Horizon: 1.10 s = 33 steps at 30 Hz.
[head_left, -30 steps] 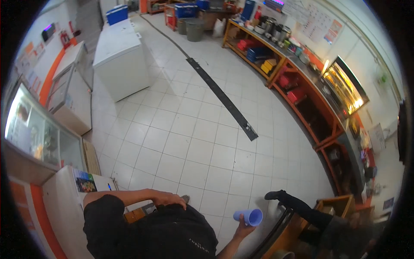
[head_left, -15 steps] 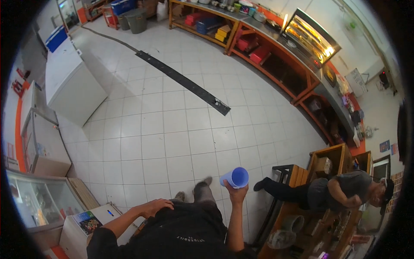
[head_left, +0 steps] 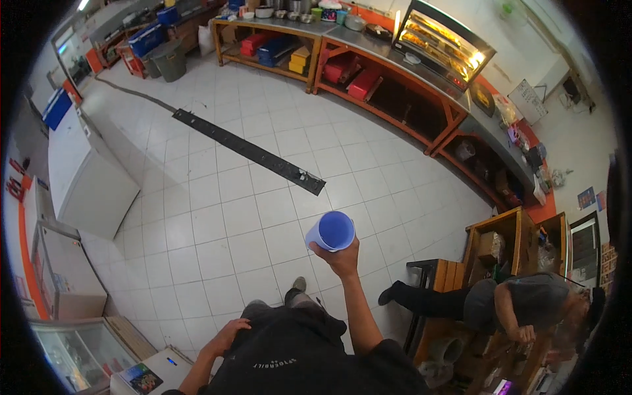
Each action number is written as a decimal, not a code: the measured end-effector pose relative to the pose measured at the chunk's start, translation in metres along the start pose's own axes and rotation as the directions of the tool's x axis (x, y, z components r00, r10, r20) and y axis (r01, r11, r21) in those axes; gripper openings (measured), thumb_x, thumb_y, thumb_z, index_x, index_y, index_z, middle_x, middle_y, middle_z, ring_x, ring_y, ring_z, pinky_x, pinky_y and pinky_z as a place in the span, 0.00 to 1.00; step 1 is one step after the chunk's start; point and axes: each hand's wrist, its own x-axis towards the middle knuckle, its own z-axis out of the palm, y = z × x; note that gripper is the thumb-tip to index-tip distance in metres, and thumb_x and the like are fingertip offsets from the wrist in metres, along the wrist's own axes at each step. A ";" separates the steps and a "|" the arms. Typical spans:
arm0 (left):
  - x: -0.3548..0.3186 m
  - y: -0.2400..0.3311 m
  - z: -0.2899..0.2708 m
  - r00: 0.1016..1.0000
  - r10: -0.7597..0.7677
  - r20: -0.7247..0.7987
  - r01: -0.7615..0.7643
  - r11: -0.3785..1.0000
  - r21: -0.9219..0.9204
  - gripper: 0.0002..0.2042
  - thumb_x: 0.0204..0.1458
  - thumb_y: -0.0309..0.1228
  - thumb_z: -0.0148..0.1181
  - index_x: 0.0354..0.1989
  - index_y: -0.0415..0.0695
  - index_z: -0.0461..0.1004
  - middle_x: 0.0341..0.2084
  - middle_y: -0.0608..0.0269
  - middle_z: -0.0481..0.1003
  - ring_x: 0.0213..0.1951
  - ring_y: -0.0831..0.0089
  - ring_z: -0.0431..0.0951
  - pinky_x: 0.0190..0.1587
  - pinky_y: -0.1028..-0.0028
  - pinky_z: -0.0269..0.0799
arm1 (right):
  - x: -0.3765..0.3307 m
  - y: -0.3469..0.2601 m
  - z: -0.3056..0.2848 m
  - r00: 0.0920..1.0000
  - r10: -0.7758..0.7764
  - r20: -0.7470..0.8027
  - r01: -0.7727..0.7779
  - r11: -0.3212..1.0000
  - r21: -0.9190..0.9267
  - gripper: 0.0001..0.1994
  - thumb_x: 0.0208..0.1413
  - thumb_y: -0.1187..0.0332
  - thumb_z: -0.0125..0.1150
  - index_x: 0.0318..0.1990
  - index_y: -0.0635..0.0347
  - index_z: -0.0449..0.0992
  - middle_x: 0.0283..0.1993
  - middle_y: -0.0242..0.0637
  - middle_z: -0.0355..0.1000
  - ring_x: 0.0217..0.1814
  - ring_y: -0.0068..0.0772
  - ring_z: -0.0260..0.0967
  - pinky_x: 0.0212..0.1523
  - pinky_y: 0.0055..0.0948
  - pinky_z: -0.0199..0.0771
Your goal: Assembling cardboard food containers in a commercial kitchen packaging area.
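Head view: I see my right hand [head_left: 343,258] gripping a blue plastic cup [head_left: 331,231] from below, tilted, mouth showing; left hand [head_left: 228,333] rests loosely open on my thigh.

White board sign [head_left: 534,100] with dark writing: far right, leaning on wall above counter [head_left: 490,131]. Small blue poster [head_left: 586,197]: right wall, near dark doorway. Yellow box [head_left: 300,59], red boxes [head_left: 352,69], blue crates [head_left: 275,47]: far shelf under counter. Colourful booklet [head_left: 140,378]: near left, flat on white cabinet [head_left: 168,359]. Brown carton [head_left: 488,247]: right, inside wooden shelf [head_left: 512,230].
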 end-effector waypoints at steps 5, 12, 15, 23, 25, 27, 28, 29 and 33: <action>0.033 -0.009 -0.006 0.997 -0.062 -0.046 0.066 0.994 0.086 0.21 0.46 0.19 0.53 0.50 0.49 0.68 0.56 0.55 0.64 0.56 0.56 0.63 0.60 0.65 0.57 | 0.072 -0.008 0.003 0.994 -0.067 0.087 0.059 0.994 0.092 0.29 0.32 0.65 0.78 0.45 0.60 0.69 0.38 0.35 0.74 0.40 0.28 0.73 0.43 0.28 0.74; 0.078 -0.087 -0.041 0.955 -0.296 -0.013 0.293 0.950 -0.107 0.20 0.46 0.19 0.52 0.50 0.49 0.67 0.56 0.55 0.64 0.57 0.56 0.63 0.61 0.67 0.57 | 0.138 -0.024 0.034 0.973 -0.151 0.173 0.116 0.973 0.199 0.30 0.31 0.63 0.77 0.45 0.61 0.70 0.41 0.36 0.72 0.42 0.29 0.72 0.44 0.28 0.74; 0.120 -0.112 -0.082 0.909 -0.384 0.162 0.416 0.861 -0.292 0.22 0.43 0.19 0.55 0.49 0.49 0.67 0.56 0.55 0.63 0.57 0.56 0.62 0.61 0.67 0.57 | 0.158 -0.024 0.059 0.978 -0.176 0.114 0.154 0.972 0.180 0.31 0.30 0.62 0.77 0.44 0.62 0.71 0.41 0.37 0.72 0.43 0.31 0.72 0.44 0.29 0.74; 0.193 -0.018 -0.256 0.987 0.043 0.155 -0.053 0.997 0.063 0.25 0.39 0.23 0.63 0.50 0.49 0.67 0.57 0.55 0.62 0.58 0.55 0.62 0.61 0.64 0.57 | 0.229 -0.037 0.146 0.986 -0.163 0.024 0.159 0.982 0.105 0.32 0.30 0.60 0.77 0.45 0.63 0.71 0.42 0.38 0.71 0.43 0.33 0.72 0.45 0.31 0.74; 0.208 -0.016 -0.297 0.980 0.075 0.185 -0.090 0.993 0.075 0.26 0.38 0.23 0.63 0.50 0.49 0.67 0.57 0.55 0.62 0.58 0.55 0.62 0.61 0.64 0.57 | 0.249 -0.044 0.172 0.987 -0.161 -0.004 0.160 0.981 0.110 0.33 0.30 0.60 0.77 0.46 0.63 0.70 0.42 0.38 0.71 0.43 0.33 0.72 0.45 0.31 0.74; 0.217 -0.027 -0.332 0.973 0.085 0.216 -0.106 0.990 0.091 0.27 0.38 0.24 0.64 0.51 0.49 0.66 0.57 0.55 0.62 0.58 0.55 0.62 0.61 0.63 0.57 | 0.267 -0.052 0.197 0.989 -0.146 0.002 0.145 0.986 0.087 0.33 0.30 0.60 0.77 0.47 0.63 0.70 0.43 0.38 0.71 0.44 0.32 0.72 0.45 0.31 0.73; 0.220 -0.037 -0.347 0.968 0.076 0.238 -0.100 0.991 0.092 0.27 0.38 0.24 0.64 0.51 0.49 0.66 0.57 0.55 0.62 0.58 0.55 0.62 0.61 0.63 0.57 | 0.276 -0.055 0.210 0.991 -0.137 0.003 0.137 0.987 0.084 0.33 0.30 0.60 0.77 0.47 0.63 0.70 0.43 0.38 0.71 0.44 0.32 0.72 0.45 0.31 0.73; 0.222 -0.048 -0.361 0.963 0.063 0.263 -0.095 0.989 0.113 0.27 0.38 0.25 0.65 0.51 0.49 0.66 0.57 0.55 0.62 0.58 0.55 0.62 0.61 0.62 0.57 | 0.286 -0.058 0.223 0.986 -0.165 -0.006 0.165 0.983 0.081 0.33 0.30 0.61 0.77 0.46 0.63 0.70 0.43 0.38 0.70 0.45 0.32 0.71 0.46 0.31 0.73; 0.231 -0.102 -0.396 0.960 0.027 0.278 -0.018 0.999 -0.035 0.29 0.37 0.25 0.67 0.51 0.50 0.65 0.57 0.54 0.62 0.58 0.54 0.61 0.61 0.63 0.57 | 0.315 -0.070 0.266 0.987 -0.160 -0.032 0.162 0.983 0.083 0.32 0.29 0.62 0.77 0.45 0.62 0.71 0.45 0.37 0.69 0.47 0.32 0.69 0.48 0.30 0.71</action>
